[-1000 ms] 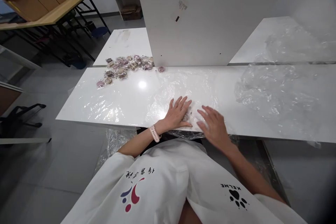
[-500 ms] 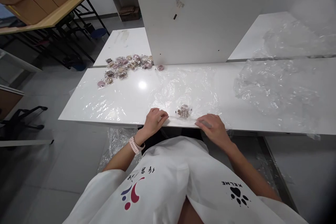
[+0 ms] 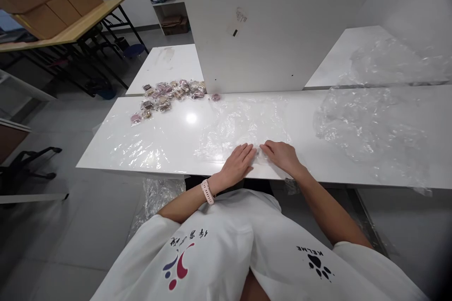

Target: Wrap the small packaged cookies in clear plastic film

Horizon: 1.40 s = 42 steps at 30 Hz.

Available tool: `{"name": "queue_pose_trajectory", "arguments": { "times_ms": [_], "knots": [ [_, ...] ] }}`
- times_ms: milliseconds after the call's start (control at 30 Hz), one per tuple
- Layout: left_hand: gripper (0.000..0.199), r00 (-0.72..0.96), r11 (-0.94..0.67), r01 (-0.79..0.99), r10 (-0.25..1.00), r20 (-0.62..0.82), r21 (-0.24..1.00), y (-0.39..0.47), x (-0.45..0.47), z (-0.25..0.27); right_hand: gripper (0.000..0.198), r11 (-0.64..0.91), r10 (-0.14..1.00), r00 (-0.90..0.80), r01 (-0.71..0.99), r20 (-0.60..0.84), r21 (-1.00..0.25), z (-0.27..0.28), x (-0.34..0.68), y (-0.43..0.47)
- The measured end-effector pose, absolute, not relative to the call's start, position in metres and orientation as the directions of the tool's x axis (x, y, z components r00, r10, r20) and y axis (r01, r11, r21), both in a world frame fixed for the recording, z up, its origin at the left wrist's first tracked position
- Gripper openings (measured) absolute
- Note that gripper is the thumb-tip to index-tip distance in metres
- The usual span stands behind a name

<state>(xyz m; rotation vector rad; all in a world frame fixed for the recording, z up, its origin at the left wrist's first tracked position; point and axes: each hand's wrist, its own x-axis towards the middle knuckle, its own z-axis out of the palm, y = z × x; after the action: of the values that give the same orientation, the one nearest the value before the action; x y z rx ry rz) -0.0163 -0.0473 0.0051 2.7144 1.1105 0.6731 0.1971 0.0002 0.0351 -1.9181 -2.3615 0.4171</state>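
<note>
My left hand [image 3: 238,163] lies flat with fingers stretched out near the table's front edge, over the clear plastic film [image 3: 229,127]. Close to its fingertips, my right hand [image 3: 282,156] has its fingers closed together at the film. A tiny dark spot shows between the hands. The small wrapped piece seen there earlier is hidden, apparently beneath my left hand or the film. A pink watch band [image 3: 207,192] circles my left wrist.
Several small wrapped pieces [image 3: 164,102] form a pile at the back left of the white table [image 3: 116,141]; one pink piece [image 3: 215,97] sits apart. Crumpled plastic film [image 3: 367,131] spreads on the right. A tall white panel [image 3: 268,37] rises behind the table.
My left hand has moved right and flattened over the spot where the wrapped piece lay, hiding it. My right hand has shifted slightly left and forward. The hands are now close together.
</note>
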Motion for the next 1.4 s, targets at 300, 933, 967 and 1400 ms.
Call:
{"name": "queue_pose_trajectory", "arguments": {
  "times_ms": [300,933,967,1400],
  "knots": [
    [0.027,0.526,-0.488,0.600,0.838,0.147,0.634,-0.015,-0.027,0.019,0.030,0.453,0.856,-0.268,0.800,0.442,-0.393,0.061,0.203,-0.028],
    [0.037,0.518,-0.590,0.765,0.802,0.298,0.259,-0.022,-0.022,0.028,0.038,0.183,0.961,-0.276,0.648,-0.003,-0.739,0.017,0.185,0.008],
    [0.040,0.510,-0.579,0.769,0.811,0.286,0.271,-0.024,-0.022,0.022,0.041,0.220,0.958,-0.283,0.665,0.031,-0.714,0.018,0.185,0.006],
    [0.045,0.195,-0.157,0.917,0.978,-0.069,0.368,0.002,-0.047,0.044,0.059,0.313,0.919,-0.388,0.823,-0.068,-0.474,0.019,0.174,0.015]
  ]
}}
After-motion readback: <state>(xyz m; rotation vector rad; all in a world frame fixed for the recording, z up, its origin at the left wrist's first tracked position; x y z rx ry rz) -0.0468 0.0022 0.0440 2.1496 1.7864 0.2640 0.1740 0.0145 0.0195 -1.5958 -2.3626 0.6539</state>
